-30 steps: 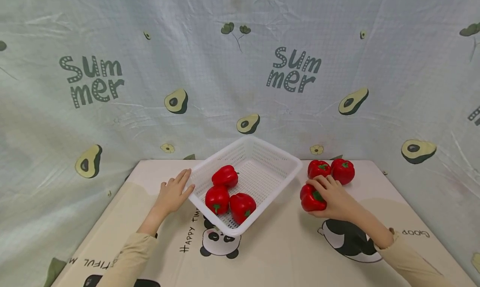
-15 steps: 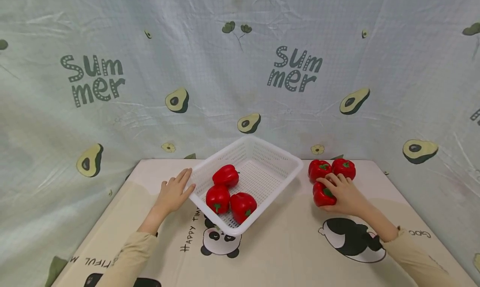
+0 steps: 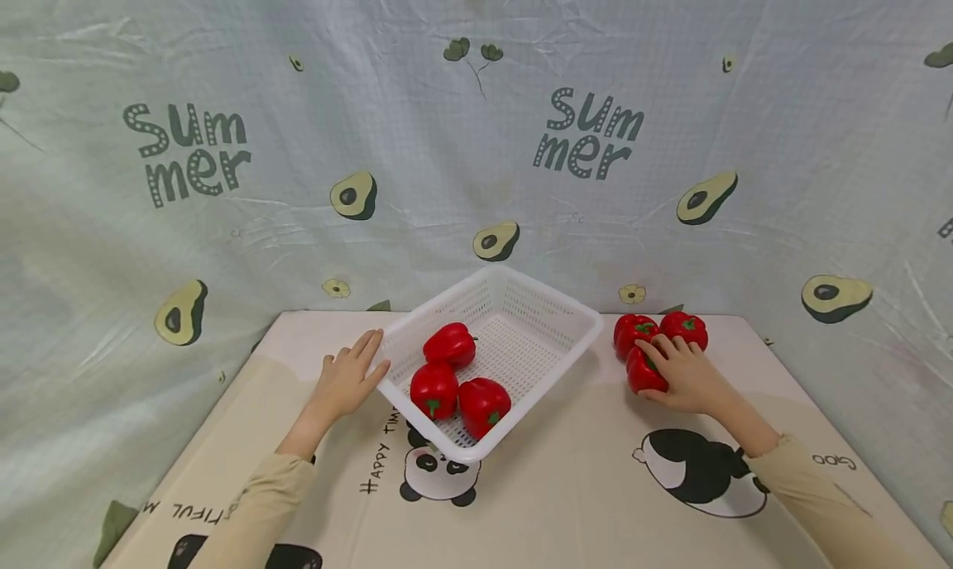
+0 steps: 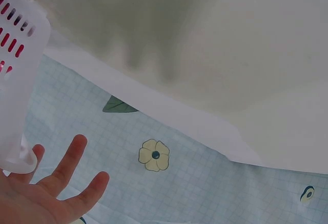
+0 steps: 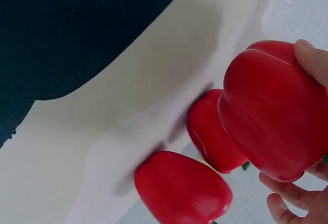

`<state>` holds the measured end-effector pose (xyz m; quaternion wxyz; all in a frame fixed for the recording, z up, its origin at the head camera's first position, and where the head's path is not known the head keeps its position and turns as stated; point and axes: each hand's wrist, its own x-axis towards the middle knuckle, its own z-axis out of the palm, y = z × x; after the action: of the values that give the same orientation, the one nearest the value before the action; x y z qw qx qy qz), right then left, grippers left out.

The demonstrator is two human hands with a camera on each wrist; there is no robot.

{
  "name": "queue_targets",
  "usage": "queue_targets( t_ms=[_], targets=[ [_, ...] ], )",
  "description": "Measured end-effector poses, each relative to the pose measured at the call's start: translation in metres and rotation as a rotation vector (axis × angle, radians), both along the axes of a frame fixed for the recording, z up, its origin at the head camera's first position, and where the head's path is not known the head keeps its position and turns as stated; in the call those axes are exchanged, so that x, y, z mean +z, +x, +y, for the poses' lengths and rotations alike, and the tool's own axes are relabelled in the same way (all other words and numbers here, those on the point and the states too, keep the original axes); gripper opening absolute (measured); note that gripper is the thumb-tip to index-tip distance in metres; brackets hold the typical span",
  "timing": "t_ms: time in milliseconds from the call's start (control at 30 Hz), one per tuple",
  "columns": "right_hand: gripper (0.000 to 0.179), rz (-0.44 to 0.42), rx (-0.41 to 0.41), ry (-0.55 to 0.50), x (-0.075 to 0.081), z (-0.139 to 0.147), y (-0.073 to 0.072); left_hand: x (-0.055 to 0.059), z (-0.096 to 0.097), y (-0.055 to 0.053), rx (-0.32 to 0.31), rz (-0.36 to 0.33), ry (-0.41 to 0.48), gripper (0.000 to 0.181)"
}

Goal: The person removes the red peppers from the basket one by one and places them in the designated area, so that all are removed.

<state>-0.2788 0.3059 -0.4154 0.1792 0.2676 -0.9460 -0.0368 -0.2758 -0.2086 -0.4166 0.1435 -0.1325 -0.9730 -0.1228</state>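
In the head view my right hand (image 3: 688, 376) grips a red bell pepper (image 3: 644, 372), just in front of two more red bell peppers (image 3: 634, 331) at the back right. The right wrist view shows the thumb on one side of the gripped pepper (image 5: 274, 111) and fingers on the other. My left hand (image 3: 344, 383), its fingers spread, rests at the left rim of a white plastic basket (image 3: 547, 399). Inside the basket lie three red bell peppers (image 3: 434, 389), all toward its near left part. Seen from the left wrist, the fingers extend past the basket's edge.
The basket stands at an angle on a pale table covering (image 3: 566, 503) printed with pandas and lettering. A hanging cloth (image 3: 417, 139) with avocados and the word summer closes off the back and sides.
My right hand has moved right and toward the back with its bell pepper, close to the two peppers there. The left hand and basket have stayed put.
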Motion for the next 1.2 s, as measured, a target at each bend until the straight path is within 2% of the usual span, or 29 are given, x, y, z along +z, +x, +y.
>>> queue_targets(
  t_ms=[333, 700, 867, 1200],
  targets=[
    [0.074, 0.050, 0.013, 0.019, -0.009, 0.001, -0.012, -0.001, -0.001, -0.001, 0.010, -0.002, -0.012, 0.057],
    [0.076, -0.048, -0.022, 0.030, -0.017, 0.006, -0.013, -0.002, 0.000, -0.002, 0.014, -0.007, -0.016, 0.057],
    [0.078, -0.038, -0.015, -0.004, -0.017, 0.009, -0.014, -0.001, 0.000, -0.001, 0.015, -0.004, -0.012, 0.057],
    [0.085, -0.034, -0.032, 0.001, -0.019, 0.014, -0.017, -0.001, 0.001, -0.001, 0.016, -0.001, -0.008, 0.057]
  ],
)
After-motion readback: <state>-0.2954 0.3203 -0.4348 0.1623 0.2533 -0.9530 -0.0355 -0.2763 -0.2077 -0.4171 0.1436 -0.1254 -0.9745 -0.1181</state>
